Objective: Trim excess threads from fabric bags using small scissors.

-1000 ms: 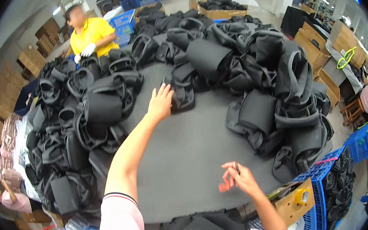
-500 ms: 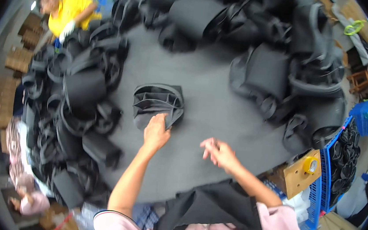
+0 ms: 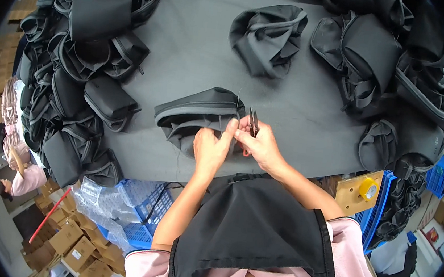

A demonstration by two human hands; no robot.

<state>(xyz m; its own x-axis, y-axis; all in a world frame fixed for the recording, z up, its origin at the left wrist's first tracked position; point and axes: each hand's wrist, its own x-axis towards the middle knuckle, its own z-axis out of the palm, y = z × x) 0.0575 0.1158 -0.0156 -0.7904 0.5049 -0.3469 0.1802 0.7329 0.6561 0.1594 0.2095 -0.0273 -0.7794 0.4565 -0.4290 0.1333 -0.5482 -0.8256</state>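
Note:
A grey fabric bag piece (image 3: 195, 115) lies on the dark table (image 3: 309, 125) right in front of me. My left hand (image 3: 211, 149) pinches its near edge with fingers closed on the fabric. My right hand (image 3: 259, 145) sits beside it, touching the same edge, and holds small thread snips (image 3: 253, 122) with the blades pointing away from me. A thin loose thread rises from the bag near the blades.
Piles of grey and black bag pieces (image 3: 79, 66) ring the table at left, with more (image 3: 388, 74) at right and one (image 3: 269, 36) beyond. Blue crates (image 3: 139, 221), cardboard boxes (image 3: 73, 241) and a yellow tape roll (image 3: 368, 189) sit below the table edge.
My left hand has pulled a bag piece from the far pile to the near table edge. Both hands have come together on it, the right one now showing snips.

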